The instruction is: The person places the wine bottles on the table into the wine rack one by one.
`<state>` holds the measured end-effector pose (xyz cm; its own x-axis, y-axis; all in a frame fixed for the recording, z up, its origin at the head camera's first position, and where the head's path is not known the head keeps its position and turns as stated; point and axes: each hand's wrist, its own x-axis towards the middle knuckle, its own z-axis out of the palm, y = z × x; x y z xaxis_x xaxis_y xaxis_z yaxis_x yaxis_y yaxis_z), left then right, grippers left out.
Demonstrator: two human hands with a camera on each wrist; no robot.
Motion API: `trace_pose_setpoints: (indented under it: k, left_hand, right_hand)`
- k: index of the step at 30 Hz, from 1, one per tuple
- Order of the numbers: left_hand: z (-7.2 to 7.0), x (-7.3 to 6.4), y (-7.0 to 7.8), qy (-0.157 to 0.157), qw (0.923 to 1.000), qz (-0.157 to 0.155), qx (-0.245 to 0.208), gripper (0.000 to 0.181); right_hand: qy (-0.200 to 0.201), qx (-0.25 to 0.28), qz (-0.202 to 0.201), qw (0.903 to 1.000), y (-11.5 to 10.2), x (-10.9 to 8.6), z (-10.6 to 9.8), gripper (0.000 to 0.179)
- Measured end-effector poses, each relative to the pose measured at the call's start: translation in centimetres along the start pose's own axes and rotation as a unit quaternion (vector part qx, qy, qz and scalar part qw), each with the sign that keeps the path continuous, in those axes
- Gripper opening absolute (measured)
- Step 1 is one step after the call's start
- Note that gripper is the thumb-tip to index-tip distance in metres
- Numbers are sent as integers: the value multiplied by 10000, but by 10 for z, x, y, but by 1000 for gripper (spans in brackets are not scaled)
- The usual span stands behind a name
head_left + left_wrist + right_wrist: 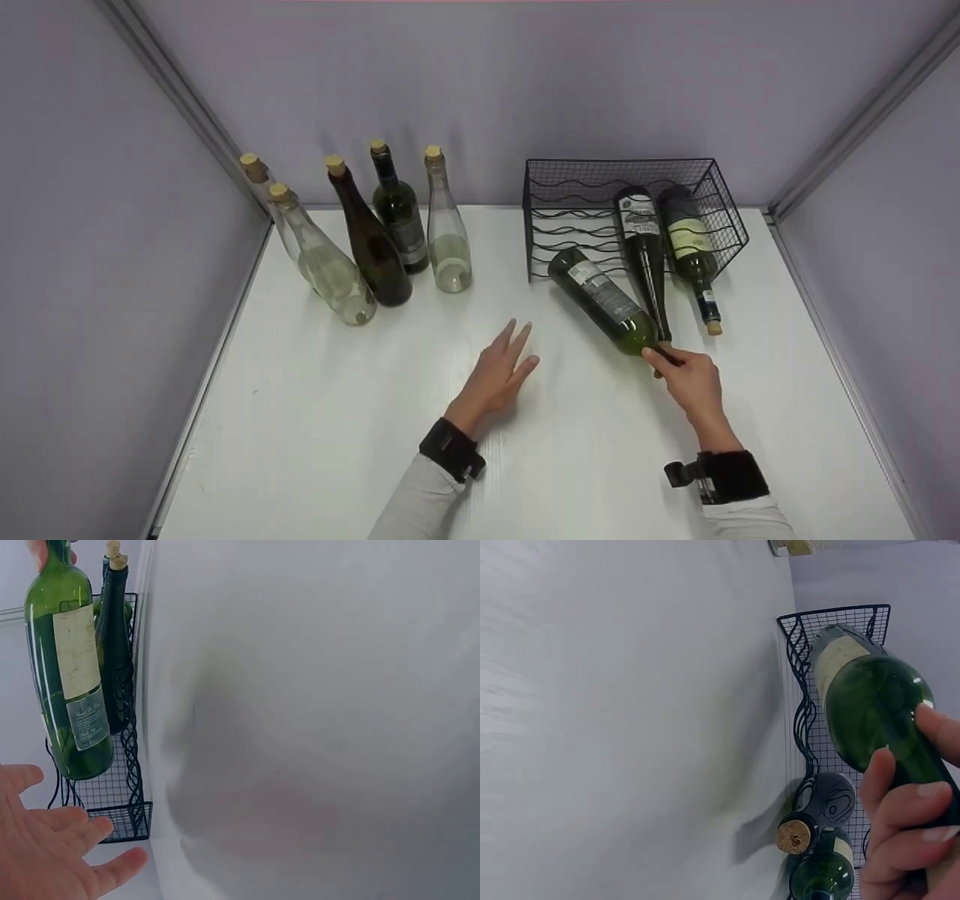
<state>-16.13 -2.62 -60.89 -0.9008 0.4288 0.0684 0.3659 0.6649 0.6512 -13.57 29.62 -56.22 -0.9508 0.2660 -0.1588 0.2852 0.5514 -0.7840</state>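
Note:
My right hand grips a green wine bottle by its neck. The bottle slants up and left, its base over the front of a black wire wine rack. In the right wrist view, curled fingers wrap the neck of that green bottle. Two corked bottles lie in the rack: a dark one with a white label and a green one with a cream label. My left hand hovers over the table with fingers spread, holding nothing; in the left wrist view its palm is below the bottle's base.
Several corked bottles stand at the back left, among them a brown bottle, a dark green bottle and a clear bottle. The white table meets grey walls at the back and sides.

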Motion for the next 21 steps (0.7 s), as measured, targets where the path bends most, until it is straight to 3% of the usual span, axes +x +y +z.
trace_pose_setpoints:
  k: [6, 21]
  left_hand:
    - [0, 2, -1, 60, 9999, 2, -135, 65]
    - [2, 10, 4, 75, 9995, -101, -300, 66]
  right_hand:
    - [90, 305, 223, 9992, 0, 2, 9, 55]
    - [291, 1286, 851, 9876, -9, 18, 44, 57]
